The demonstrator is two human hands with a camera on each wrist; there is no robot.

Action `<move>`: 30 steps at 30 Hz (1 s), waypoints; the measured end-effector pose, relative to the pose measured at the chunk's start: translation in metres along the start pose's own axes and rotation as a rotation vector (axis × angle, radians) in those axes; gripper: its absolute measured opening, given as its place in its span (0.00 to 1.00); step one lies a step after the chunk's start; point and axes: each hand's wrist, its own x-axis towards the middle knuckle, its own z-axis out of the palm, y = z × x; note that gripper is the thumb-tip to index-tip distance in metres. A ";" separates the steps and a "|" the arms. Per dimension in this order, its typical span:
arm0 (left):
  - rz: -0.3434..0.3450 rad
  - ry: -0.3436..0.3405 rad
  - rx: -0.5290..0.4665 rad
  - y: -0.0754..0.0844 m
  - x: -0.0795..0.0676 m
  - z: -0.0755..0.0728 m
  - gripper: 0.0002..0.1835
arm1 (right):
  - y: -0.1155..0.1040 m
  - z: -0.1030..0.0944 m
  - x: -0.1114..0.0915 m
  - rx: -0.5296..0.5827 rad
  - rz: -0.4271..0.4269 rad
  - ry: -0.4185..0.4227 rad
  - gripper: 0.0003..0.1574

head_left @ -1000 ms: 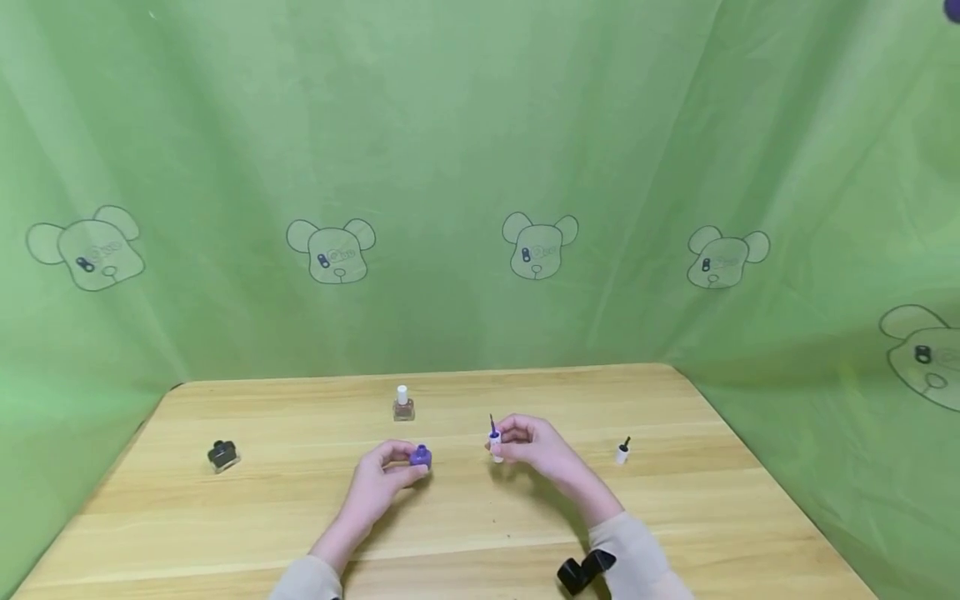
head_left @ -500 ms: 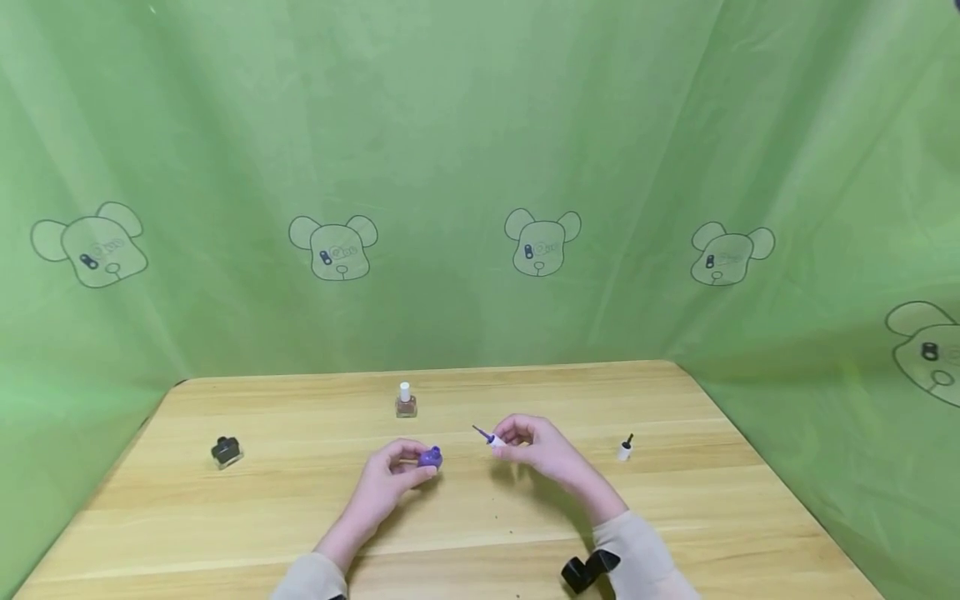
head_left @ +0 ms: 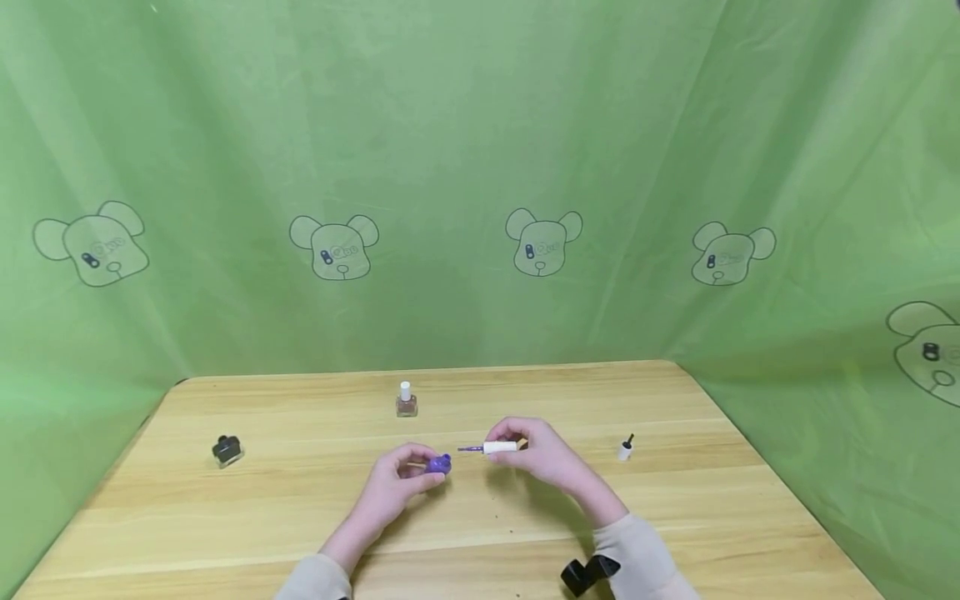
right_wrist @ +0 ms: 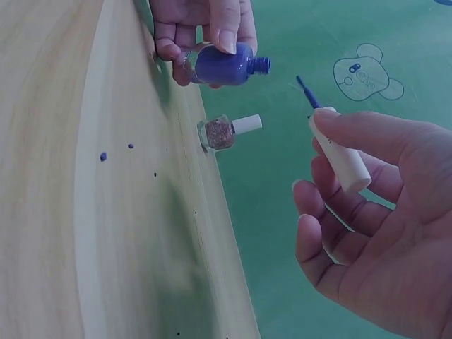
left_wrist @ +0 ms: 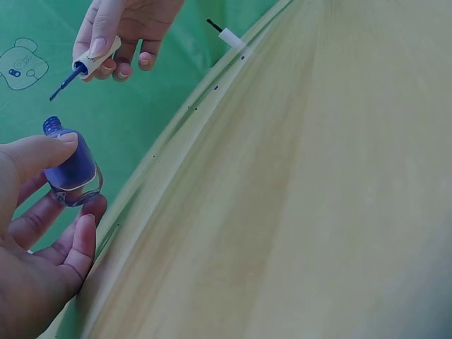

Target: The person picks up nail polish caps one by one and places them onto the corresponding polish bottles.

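My left hand [head_left: 393, 483] pinches an uncapped bottle of purple nail polish [left_wrist: 73, 168] between thumb and fingers, its threaded neck tilted toward the right hand. Facing it, my right hand [head_left: 543, 454] holds a white nail polish cap [right_wrist: 342, 156] by its sides. From that cap a purple-coated brush [right_wrist: 306, 92] points at the bottle's neck, with a small gap between brush tip and opening. Both hands are over the middle of the wooden table [head_left: 450, 542].
A capped brownish glitter polish bottle [head_left: 407, 405] stands farther back. To the left sits an uncapped black polish bottle [head_left: 227, 451]. At right, another white cap [head_left: 625, 451] stands with its black brush up. Small purple drops [right_wrist: 104, 157] spot the table.
The right hand has turned the cap from upright to lying level, so its brush now points left at the bottle. The left hand has shifted slightly right and tilted the bottle rightward.
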 end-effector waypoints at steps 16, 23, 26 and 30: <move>0.007 -0.058 -0.018 0.004 -0.003 0.002 0.18 | -0.008 0.004 -0.002 -0.077 -0.018 -0.029 0.10; 0.008 -0.061 -0.019 0.004 -0.003 0.002 0.17 | -0.008 0.007 -0.001 -0.096 -0.019 -0.031 0.09; 0.014 -0.066 -0.019 0.003 -0.002 0.003 0.17 | -0.009 0.008 -0.001 -0.104 -0.015 -0.031 0.09; 0.027 -0.069 -0.009 0.003 -0.002 0.003 0.17 | -0.011 0.009 -0.001 -0.111 -0.013 -0.036 0.09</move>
